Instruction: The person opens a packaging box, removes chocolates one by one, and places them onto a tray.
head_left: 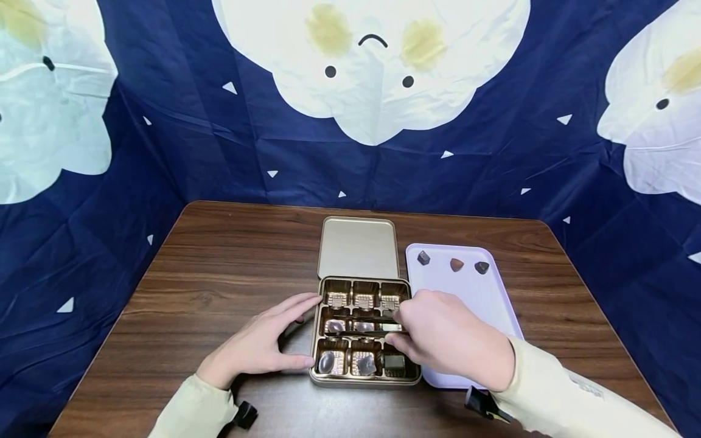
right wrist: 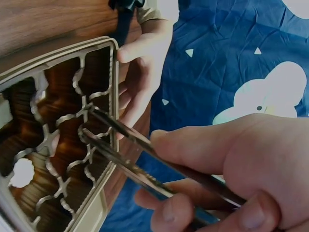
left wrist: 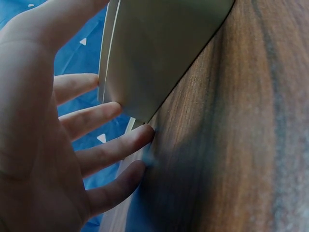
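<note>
In the head view a gold tin point(head_left: 368, 382) with a divided insert stands in the middle of the table. Dark chocolates sit in its near row, among them an oval one point(head_left: 326, 362) and a square one point(head_left: 394, 364); shiny pieces show in the middle row. My right hand point(head_left: 446, 337) holds metal tweezers point(right wrist: 140, 176) flat across the middle row. Their tips are apart, over the dividers near the tin's left side. My left hand point(head_left: 260, 340) is spread along the tin's left side, thumb and index fingertips right at its edge.
The tin's gold lid point(head_left: 358, 246) lies behind it. At the right is a lavender tray point(head_left: 465, 292) with three chocolates along its far end, a dark cube point(head_left: 423, 258) among them. A blue cloth point(head_left: 219, 152) with clouds hangs behind the wooden table point(head_left: 241, 255).
</note>
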Tool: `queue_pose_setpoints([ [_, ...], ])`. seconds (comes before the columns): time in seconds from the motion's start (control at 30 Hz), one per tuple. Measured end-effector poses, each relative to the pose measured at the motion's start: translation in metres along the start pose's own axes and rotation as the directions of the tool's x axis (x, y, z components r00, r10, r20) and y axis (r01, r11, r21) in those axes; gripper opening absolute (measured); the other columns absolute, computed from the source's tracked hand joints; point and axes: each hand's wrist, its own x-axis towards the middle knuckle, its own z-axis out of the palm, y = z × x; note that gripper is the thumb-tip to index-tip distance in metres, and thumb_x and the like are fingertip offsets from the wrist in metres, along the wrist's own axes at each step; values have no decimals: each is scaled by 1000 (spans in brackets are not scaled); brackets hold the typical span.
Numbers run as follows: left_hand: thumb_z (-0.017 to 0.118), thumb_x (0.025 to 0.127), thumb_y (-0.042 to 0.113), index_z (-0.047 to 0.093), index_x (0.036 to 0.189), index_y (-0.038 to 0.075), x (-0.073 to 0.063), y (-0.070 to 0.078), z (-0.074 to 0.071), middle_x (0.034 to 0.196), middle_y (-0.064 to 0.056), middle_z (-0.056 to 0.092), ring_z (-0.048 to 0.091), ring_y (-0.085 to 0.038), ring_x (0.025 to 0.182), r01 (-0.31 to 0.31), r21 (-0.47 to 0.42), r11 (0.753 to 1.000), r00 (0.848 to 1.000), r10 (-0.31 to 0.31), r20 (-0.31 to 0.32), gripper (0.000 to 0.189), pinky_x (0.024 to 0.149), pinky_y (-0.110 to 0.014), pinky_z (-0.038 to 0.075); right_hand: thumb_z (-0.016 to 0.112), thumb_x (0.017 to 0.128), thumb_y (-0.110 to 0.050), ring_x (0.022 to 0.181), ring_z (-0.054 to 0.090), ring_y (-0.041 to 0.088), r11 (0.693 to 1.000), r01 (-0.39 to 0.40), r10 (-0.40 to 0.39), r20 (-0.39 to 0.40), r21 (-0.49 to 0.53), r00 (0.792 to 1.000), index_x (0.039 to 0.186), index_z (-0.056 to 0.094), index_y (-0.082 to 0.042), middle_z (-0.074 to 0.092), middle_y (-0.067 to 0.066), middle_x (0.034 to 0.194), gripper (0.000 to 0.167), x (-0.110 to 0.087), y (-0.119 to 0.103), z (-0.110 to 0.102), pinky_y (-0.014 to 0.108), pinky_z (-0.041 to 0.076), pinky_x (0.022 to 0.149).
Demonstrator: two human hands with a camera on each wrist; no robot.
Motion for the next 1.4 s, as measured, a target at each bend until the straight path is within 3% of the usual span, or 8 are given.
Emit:
queue_pose_setpoints([
  [0.47,81,80,69,35,166,31,0,0,1,167,-2,39,48,-26,144,2,-7,1000,1000,-2,1,105,112,-60,44,85,86,-30,49,46,10,992,-2,5,22,-127,1000,63,54,-18,50,-6,58,40,10,-14,-2,32,47,44],
  [0.77,82,80,67,34,166,31,0,0,1,168,-1,38,48,-26,145,1,-15,1000,1000,-1,6,105,112,-60,44,83,88,-31,48,45,10,995,-40,44,39,-92,998,62,54,-19,48,-7,56,41,9,-15,2,32,46,43],
  [1.1,82,80,68,34,166,32,0,0,1,168,-1,38,48,-26,145,-1,-11,1000,1000,1,-3,105,112,-61,44,85,88,-32,50,47,9,998,-10,9,-18,-62,1000,64,54,-22,48,-10,55,41,4,-5,8,34,49,46],
  [1.4,80,80,71,34,166,33,-1,0,1,168,0,38,48,-26,144,3,-2,1000,1000,-3,-6,105,111,-61,44,83,91,-30,49,40,3,1000,-10,10,-30,-2,999,62,52,-23,42,-12,52,42,-2,2,13,30,44,45],
])
